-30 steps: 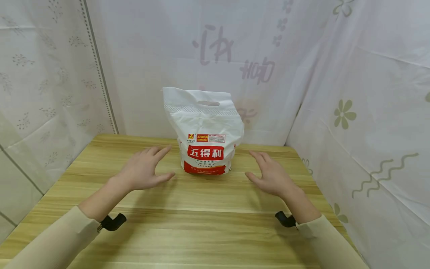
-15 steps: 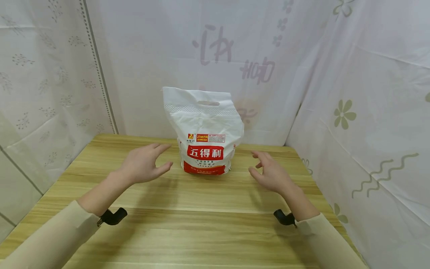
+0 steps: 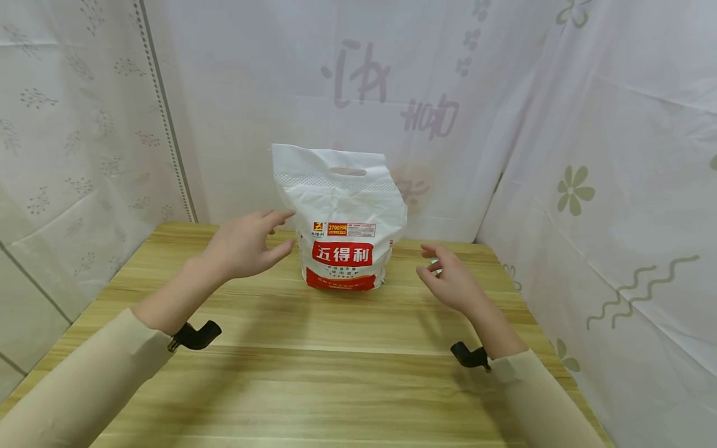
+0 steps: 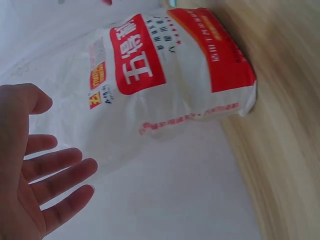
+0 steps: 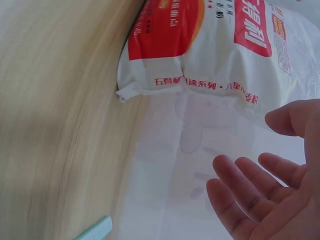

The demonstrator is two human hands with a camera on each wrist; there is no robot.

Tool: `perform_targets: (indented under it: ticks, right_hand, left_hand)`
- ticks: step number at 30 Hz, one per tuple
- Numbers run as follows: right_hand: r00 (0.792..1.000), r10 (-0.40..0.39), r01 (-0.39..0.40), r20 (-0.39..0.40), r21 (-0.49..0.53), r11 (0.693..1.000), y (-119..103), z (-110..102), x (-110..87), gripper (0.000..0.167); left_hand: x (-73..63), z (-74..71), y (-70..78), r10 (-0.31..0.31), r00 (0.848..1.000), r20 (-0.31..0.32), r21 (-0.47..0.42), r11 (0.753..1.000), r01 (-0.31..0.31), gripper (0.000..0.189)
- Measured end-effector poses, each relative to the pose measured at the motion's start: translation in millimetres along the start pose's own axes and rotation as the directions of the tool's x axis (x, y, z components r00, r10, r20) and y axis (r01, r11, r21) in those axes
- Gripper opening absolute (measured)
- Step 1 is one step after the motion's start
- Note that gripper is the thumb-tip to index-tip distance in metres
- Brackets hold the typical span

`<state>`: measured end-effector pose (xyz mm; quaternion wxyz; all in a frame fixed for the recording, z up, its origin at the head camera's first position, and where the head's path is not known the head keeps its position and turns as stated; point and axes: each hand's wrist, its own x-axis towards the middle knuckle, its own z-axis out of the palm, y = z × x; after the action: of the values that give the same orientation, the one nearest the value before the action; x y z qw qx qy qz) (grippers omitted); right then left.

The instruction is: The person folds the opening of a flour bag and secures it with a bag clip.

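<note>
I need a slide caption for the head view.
Left hand and right hand flank a white bag standing on a wooden table.

A plump white bag (image 3: 347,205) with red panels and white Chinese lettering stands upright near the far edge of a wood-grain surface (image 3: 336,398), its flat top band pierced by a slot-shaped handle.

The right wrist view's edges cut off the white bag (image 5: 217,57) and a pale green object (image 5: 96,230).

The bag (image 3: 343,208) is white and red, the table (image 3: 313,398) streaked yellow-brown, the sleeves (image 3: 84,386) cream.
</note>
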<state>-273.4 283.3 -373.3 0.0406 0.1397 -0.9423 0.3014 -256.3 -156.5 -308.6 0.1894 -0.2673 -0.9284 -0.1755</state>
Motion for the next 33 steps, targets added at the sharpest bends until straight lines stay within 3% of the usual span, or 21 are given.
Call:
perform_targets:
  ticks: [10, 23, 33]
  right_hand:
    - [0.999, 0.028, -0.026, -0.015, 0.099, 0.995, -3, 1, 14.3, 0.06]
    - [0.997, 0.071, -0.065, -0.015, 0.24, 0.969, -14, 0, 40.8, 0.06]
    - [0.994, 0.078, -0.049, -0.071, 0.339, 0.94, -18, 7, 57.3, 0.055]
  left_hand:
    - [37.8, -23.5, 16.9, -0.003, 1.0, 0.009, -0.03, 1.0, 0.003, 0.053]
    - [97.6, -44.3, 40.2, 0.084, 0.989, -0.12, 0.034, 0.996, -0.08, 0.051]
    - [130.4, -47.1, 42.4, 0.007, 1.0, -0.015, 0.089, 0.996, -0.006, 0.052]
